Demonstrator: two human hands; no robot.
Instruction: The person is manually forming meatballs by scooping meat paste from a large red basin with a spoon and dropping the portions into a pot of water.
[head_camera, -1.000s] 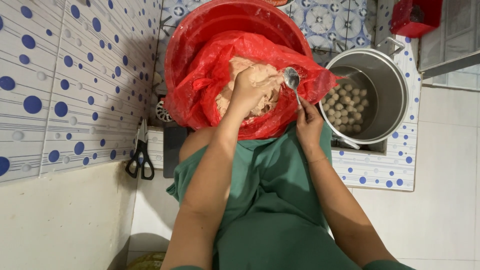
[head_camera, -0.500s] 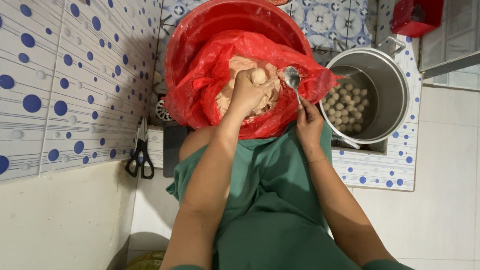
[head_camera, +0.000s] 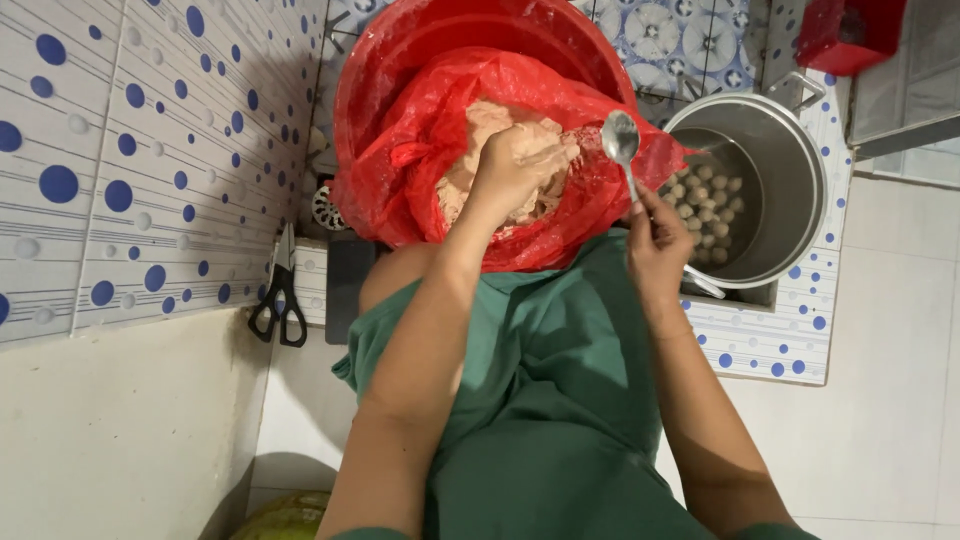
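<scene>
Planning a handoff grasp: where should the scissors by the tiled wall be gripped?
Probably at the black handle loops, coming from below in the head view. The scissors lie flat and closed, blades pointing up toward the wall, with the loops as the widest part.

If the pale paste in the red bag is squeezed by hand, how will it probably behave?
The paste is probably soft and mouldable: the left hand grips into it, and small balls lie in the steel pot. It looks sticky, so it may cling to fingers. The thin red bag seems floppy and gives little support.
</scene>
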